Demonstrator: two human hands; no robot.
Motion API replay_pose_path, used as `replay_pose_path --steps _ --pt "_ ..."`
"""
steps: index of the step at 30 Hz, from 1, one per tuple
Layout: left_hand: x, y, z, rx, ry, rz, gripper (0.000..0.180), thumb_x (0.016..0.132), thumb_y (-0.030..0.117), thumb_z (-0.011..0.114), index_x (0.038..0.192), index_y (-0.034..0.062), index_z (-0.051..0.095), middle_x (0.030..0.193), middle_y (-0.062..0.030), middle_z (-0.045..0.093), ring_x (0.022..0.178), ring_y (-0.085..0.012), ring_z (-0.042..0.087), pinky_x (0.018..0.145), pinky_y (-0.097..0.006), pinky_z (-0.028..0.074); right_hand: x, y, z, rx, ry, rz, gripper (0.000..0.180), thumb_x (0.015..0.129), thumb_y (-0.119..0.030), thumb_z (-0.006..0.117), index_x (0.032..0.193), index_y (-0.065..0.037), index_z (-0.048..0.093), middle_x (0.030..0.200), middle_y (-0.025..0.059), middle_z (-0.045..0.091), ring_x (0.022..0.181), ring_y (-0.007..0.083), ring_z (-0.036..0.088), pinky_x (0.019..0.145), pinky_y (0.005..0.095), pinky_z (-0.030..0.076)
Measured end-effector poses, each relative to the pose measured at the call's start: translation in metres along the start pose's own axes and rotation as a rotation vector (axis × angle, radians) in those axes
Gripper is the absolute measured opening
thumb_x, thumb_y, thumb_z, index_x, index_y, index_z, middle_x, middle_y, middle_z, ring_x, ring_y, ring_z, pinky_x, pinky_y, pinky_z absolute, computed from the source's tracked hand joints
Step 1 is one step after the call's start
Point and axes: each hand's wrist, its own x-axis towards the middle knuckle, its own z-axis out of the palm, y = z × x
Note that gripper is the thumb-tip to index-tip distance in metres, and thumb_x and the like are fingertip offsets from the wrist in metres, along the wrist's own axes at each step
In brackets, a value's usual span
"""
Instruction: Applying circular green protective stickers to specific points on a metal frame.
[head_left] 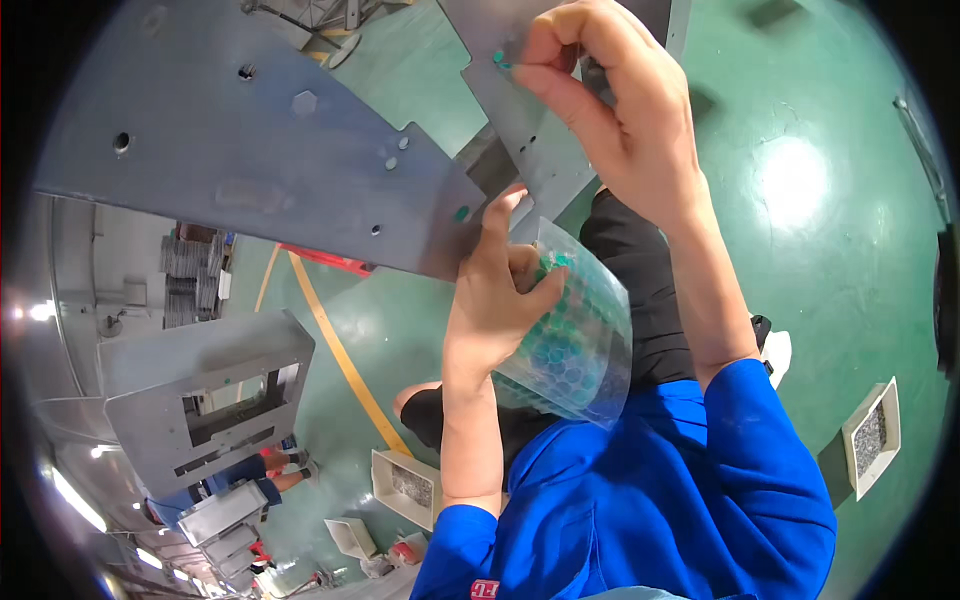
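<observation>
My left hand (pixel 485 305) grips a curved clear sheet (pixel 590 345) covered with rows of round green stickers, the thumb pressed on its upper edge. Its raised index finger reaches the grey metal panel (pixel 300 150), near a green dot (pixel 462 213) on it. Higher up, my right hand (pixel 625 110) is closed in a pinch at a second grey metal plate (pixel 550 150). A small green round sticker (pixel 499 58) shows at those fingertips, against the plate; whether it is stuck down I cannot tell.
Several holes pierce the large panel. A grey metal housing (pixel 210 390) with a rectangular opening stands at the left, a person's legs (pixel 275 475) beneath it. White bins of small parts stand on the green floor, one by my left forearm (pixel 405 487), another at the right (pixel 870 437).
</observation>
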Motion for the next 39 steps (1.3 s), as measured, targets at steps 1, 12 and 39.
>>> replay_pose_path --steps 1,12,39 --pt "0.001 -0.001 0.001 -0.009 -0.010 0.013 0.073 0.073 -0.002 0.070 0.137 0.0011 0.037 0.057 0.0048 0.033 0.053 -0.0042 0.029 0.051 -0.022 0.022 -0.004 0.001 -0.001 0.065 0.013 0.069 0.020 0.076 0.004 0.069 0.087 -0.001 0.053 0.077 0.0090 0.051 0.068 0.0239 0.051 0.062 0.0309 0.043" --pt "0.019 0.017 0.010 -0.016 -0.094 0.085 0.073 0.073 -0.001 0.071 0.138 0.0020 0.036 0.056 0.0059 0.032 0.051 -0.0033 0.028 0.050 -0.022 0.020 0.010 0.001 -0.018 -0.031 0.077 0.087 0.016 0.078 0.003 0.067 0.086 0.000 0.054 0.078 0.0107 0.053 0.069 0.0247 0.053 0.063 0.0319 0.044" --pt "0.013 0.045 0.035 -0.052 -0.173 0.055 0.076 0.073 -0.005 0.069 0.141 0.0032 0.034 0.056 0.0056 0.039 0.051 -0.0019 0.033 0.050 -0.020 0.024 0.007 0.006 -0.036 -0.143 0.399 0.002 0.016 0.081 0.006 0.066 0.091 0.000 0.054 0.078 0.0112 0.054 0.064 0.0227 0.053 0.060 0.0294 0.045"
